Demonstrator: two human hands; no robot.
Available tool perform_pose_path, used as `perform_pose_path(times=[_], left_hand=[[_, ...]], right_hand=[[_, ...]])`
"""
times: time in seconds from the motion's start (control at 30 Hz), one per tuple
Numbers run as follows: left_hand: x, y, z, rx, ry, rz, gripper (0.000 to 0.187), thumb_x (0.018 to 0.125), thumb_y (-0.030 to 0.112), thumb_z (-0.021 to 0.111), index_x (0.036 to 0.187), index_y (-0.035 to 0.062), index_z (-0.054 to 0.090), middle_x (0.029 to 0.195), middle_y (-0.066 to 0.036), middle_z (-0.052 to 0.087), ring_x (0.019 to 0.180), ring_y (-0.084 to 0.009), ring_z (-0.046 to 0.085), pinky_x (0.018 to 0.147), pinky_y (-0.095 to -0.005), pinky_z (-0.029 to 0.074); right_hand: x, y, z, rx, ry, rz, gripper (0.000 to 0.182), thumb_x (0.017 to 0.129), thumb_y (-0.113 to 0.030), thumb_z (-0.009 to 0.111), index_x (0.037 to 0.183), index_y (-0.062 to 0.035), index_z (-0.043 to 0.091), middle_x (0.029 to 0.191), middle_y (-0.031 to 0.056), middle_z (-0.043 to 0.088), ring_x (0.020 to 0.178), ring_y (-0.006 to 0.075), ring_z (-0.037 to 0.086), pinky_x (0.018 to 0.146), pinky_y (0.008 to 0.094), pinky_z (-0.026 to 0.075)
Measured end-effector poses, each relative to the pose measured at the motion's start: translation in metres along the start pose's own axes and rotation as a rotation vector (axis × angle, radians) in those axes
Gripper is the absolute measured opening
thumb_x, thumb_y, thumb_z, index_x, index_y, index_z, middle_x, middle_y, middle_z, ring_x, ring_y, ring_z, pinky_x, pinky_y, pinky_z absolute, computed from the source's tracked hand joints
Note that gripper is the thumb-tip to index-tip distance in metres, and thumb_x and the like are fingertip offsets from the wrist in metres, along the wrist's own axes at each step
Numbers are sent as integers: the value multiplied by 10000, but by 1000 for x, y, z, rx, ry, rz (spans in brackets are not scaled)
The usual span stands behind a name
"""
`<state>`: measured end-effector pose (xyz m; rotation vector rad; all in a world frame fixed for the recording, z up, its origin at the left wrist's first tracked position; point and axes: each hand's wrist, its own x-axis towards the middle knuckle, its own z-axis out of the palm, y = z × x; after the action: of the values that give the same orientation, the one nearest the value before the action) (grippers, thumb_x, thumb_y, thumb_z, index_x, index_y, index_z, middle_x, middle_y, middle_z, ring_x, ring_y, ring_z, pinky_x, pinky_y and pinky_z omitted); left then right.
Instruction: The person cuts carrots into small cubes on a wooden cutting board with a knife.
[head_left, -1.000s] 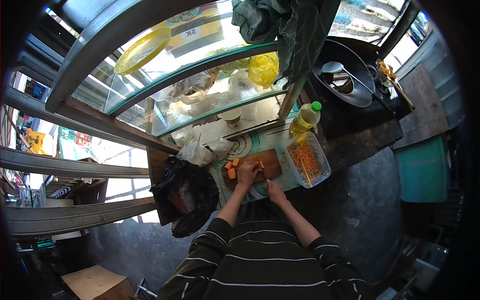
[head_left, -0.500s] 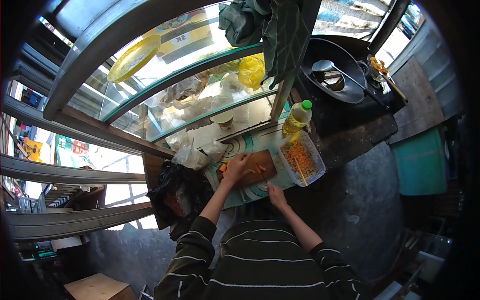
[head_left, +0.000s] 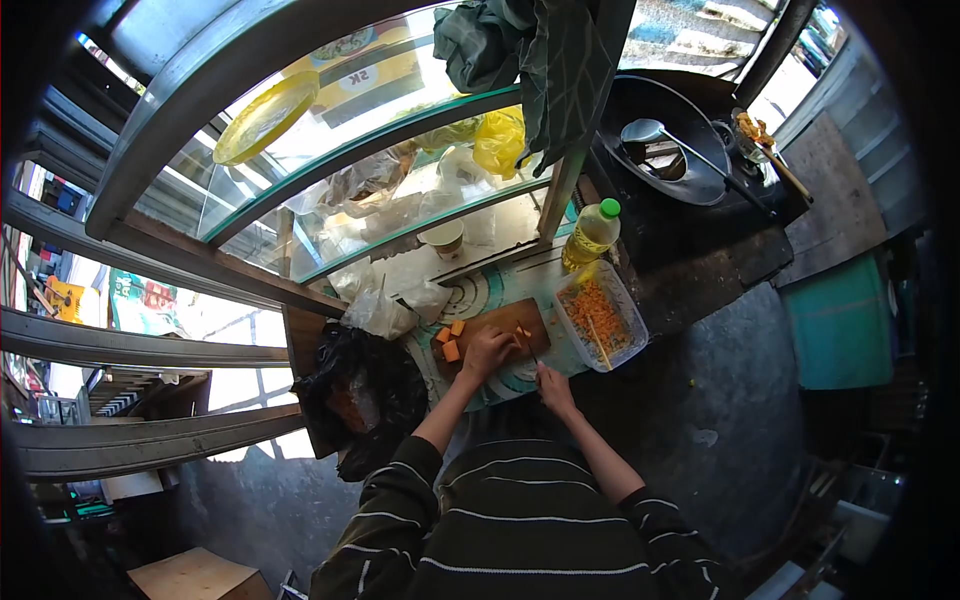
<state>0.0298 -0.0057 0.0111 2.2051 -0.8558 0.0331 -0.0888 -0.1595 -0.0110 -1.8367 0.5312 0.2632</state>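
Observation:
On the wooden cutting board [head_left: 497,326] my left hand [head_left: 487,350] is closed, with its fingertips against a small piece of carrot [head_left: 519,338]. Several orange carrot chunks [head_left: 451,351] lie on the board's left part. My right hand [head_left: 553,388] grips the handle of a knife [head_left: 528,343]; its thin blade points away from me over the board, beside the carrot piece at the left fingertips. To the right of the board stands a clear plastic tub [head_left: 628,352] of shredded orange food with a light-coloured stick in it.
Behind the tub is an oil bottle [head_left: 594,236] with a green cap. A black wok [head_left: 705,190] with a metal ladle [head_left: 643,131] sits at the back right. A glass-fronted case [head_left: 380,235] rises ahead. A black plastic bag [head_left: 385,385] lies at the left.
My left hand has moved from the carrot chunks on the left rightward towards the knife, and its fingers have closed. The chunks now show uncovered. My right hand has stayed nearly in place.

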Motion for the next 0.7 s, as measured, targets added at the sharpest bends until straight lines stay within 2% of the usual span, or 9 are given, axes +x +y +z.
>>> perform_pose_path(times=[0.13, 0.27, 0.33, 0.37, 0.43, 0.47, 0.53, 0.63, 0.7], left_hand=[[10, 2, -2, 26, 44, -50, 144, 678, 151, 667, 781, 59, 629, 718, -82, 539, 722, -256, 544, 634, -348, 455], [35, 0, 4, 71, 57, 17, 148, 664, 177, 680, 774, 86, 638, 759, -70, 545, 782, -241, 544, 628, -333, 451], [45, 5, 0, 108, -211, 114, 143, 636, 118, 664, 778, 102, 647, 775, -88, 560, 807, -273, 538, 656, -369, 453], [48, 8, -2, 108, -210, 115, 143, 636, 118, 664, 778, 102, 647, 775, -88, 560, 807, -273, 538, 656, -369, 453], [52, 9, -4, 223, -386, 203, 151, 612, 121, 670, 761, 133, 648, 811, -69, 562, 857, -265, 524, 697, -381, 443], [56, 9, -5, 224, -386, 205, 151, 612, 121, 670, 761, 133, 648, 811, -69, 562, 857, -265, 524, 697, -381, 443], [60, 6, -4, 248, -518, 229, 111, 609, 137, 673, 715, 128, 641, 820, -59, 564, 888, -253, 517, 730, -395, 429], [60, 1, -4, 204, -433, 344, 98, 618, 148, 666, 702, 105, 639, 756, -52, 568, 831, -235, 544, 676, -373, 448], [60, -3, 0, 148, -428, 330, 99, 625, 144, 661, 710, 97, 638, 723, -52, 565, 799, -227, 559, 647, -362, 457]], right_hand=[[-8, -24, -17, 172, 34, 138, 454, 908, -427, 379, 669, -53, 474, 497, -9, 385, 415, 74, 377, 388, 237, 320], [-15, -29, -27, 232, 52, 165, 442, 907, -423, 387, 667, -61, 470, 494, -21, 368, 406, 67, 358, 378, 227, 300], [-19, -27, -29, 236, 66, 208, 442, 906, -427, 384, 663, -66, 466, 494, -24, 366, 405, 66, 352, 372, 226, 289], [-20, -26, -31, 235, 67, 207, 442, 906, -427, 384, 663, -66, 466, 494, -24, 366, 405, 66, 352, 372, 226, 289], [-22, -21, -33, 207, 54, 248, 465, 905, -412, 376, 653, -39, 493, 491, 10, 420, 423, 100, 425, 395, 259, 346], [-22, -19, -34, 209, 56, 246, 465, 905, -412, 376, 653, -39, 493, 491, 10, 420, 423, 100, 425, 395, 259, 346], [-23, -18, -35, 212, 57, 262, 467, 905, -412, 377, 650, -39, 493, 491, 12, 420, 421, 101, 421, 394, 260, 345], [-23, -18, -35, 217, 67, 256, 471, 906, -412, 376, 651, -34, 495, 493, 16, 423, 422, 105, 426, 398, 262, 348], [-22, -18, -35, 202, 72, 254, 474, 904, -415, 376, 654, -31, 496, 495, 21, 429, 426, 110, 434, 405, 266, 355]])
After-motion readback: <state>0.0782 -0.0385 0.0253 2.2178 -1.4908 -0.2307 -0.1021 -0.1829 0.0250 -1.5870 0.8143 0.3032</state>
